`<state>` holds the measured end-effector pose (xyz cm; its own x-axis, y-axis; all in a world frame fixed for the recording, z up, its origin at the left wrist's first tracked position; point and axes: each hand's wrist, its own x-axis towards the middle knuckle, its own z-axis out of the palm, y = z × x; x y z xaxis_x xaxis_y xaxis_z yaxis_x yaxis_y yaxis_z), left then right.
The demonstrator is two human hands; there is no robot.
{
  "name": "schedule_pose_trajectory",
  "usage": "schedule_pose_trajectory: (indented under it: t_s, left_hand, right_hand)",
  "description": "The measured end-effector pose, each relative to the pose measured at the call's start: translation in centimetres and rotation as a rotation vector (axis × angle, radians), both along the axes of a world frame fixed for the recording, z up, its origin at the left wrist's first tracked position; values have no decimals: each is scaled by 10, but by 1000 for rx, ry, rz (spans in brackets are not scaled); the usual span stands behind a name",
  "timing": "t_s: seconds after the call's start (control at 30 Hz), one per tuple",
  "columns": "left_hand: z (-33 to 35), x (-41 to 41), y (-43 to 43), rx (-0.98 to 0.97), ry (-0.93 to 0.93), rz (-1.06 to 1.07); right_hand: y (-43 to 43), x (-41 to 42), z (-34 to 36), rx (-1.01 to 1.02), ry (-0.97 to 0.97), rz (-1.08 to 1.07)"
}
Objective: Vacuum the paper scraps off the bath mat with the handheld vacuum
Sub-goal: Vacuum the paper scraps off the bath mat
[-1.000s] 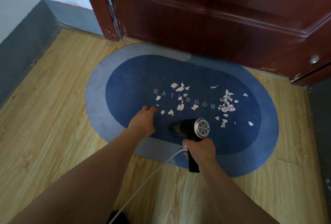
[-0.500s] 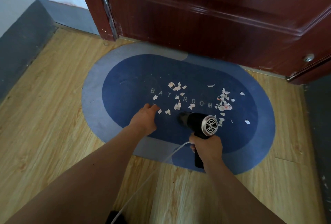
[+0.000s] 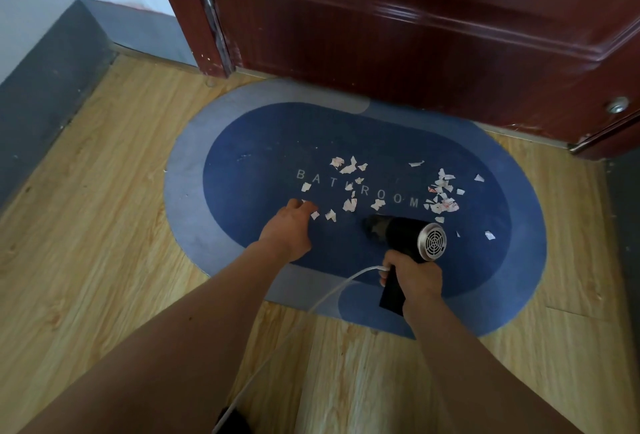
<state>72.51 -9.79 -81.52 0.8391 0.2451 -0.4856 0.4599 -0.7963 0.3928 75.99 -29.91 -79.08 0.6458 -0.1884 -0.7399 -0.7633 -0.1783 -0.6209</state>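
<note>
The handheld vacuum [image 3: 403, 234] is held low over the near half of the bath mat [image 3: 242, 142], just in front of the printed word and on the person's side of it. Its black handle is gripped by the right hand [image 3: 414, 276], whose fingers are curled tightly round it, with the lower end of the handle left showing below the fist. A white cord [image 3: 332, 291] is seen leaving the handle at the fingers and trailing back across the wooden floor [image 3: 86, 225] toward the person.

The body of the vacuum is laid with its long axis roughly across the mat. The dark nozzle is pointed to the left and slightly away, while the silver grilled end is turned to the right and toward the camera. The nozzle is near the paper scraps [image 3: 349, 205] but apart from them; more scraps are scattered to the right of the grille.

The left hand [image 3: 289, 229] is set knuckles-up on the mat, its fingers stretched forward and down. Nothing seems to be held in it, though the fingertips are partly hidden; the nearest scraps lie just beside them. A dark red door [image 3: 415, 35] is seen beyond the mat.
</note>
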Motion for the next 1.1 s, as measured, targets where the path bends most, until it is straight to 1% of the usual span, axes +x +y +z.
schedule_pose_trajectory:
  t_s: [0.1,0.2,0.4,0.67,0.83,1.1]
  left_hand:
    - [-2,1,-1,-5,1,-1]
    - [-4,3,-2,-13,15,-5]
    - [-9,4,-2,-8,21,-8]
    - [-12,5,-1,-16,29,-10]
    - [-12,5,-1,-20,33,-1]
    - [-10,6,2,-14,-26,34]
  right_hand:
    - [-1,2,-1,61,23,-26]
    - [1,7,-3,98,38,-4]
    - [10,13,-7,126,53,12]
    - [14,18,-10,158,42,-26]
    - [21,23,-9,156,46,10]
    - [27,25,-7,117,25,75]
